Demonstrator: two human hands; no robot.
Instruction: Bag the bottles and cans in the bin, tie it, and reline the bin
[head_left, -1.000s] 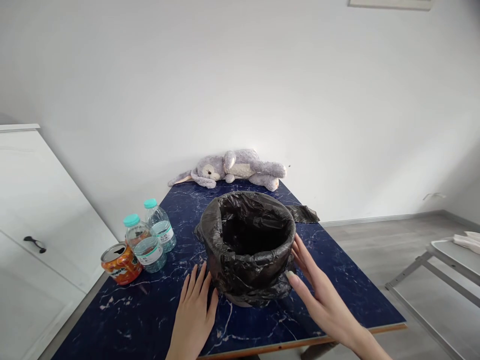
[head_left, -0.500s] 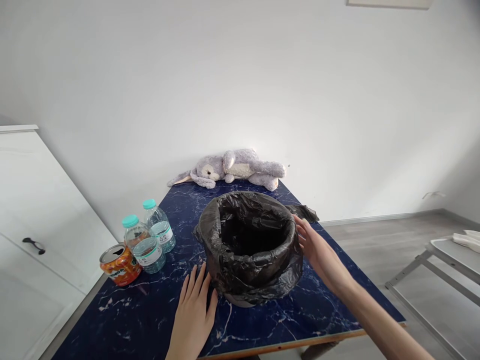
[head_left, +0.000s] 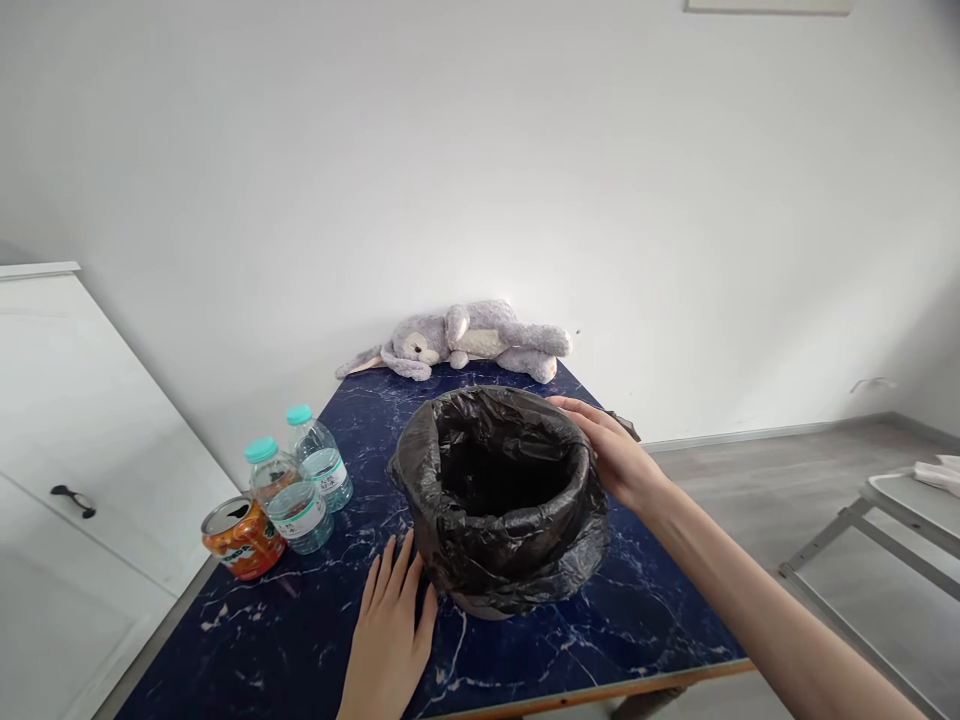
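A trash can lined with a black plastic bag point(head_left: 510, 560) stands upright near the middle of the table, the bag folded over its rim. My left hand point(head_left: 394, 625) lies flat on the table with its fingers apart, just left of the can's base. At the can's far right side is my right hand point(head_left: 611, 450), fingers stretched out along the bag just outside the rim. Its fingertips are partly hidden behind the can. A dark piece of plastic point(head_left: 625, 426) shows just past that hand.
On the left of the dark blue marbled table point(head_left: 277, 650) stand an orange drink can point(head_left: 244, 545) and two clear bottles, a front one point(head_left: 300, 515) and a rear one point(head_left: 326, 465). A plush rabbit point(head_left: 480, 340) lies against the wall. A white cabinet point(head_left: 67, 420) and grey folding furniture point(head_left: 900, 510) flank the table.
My right hand has moved farther back and left around the trash can's right side, covering most of the dark plastic there. My left hand stays in place.
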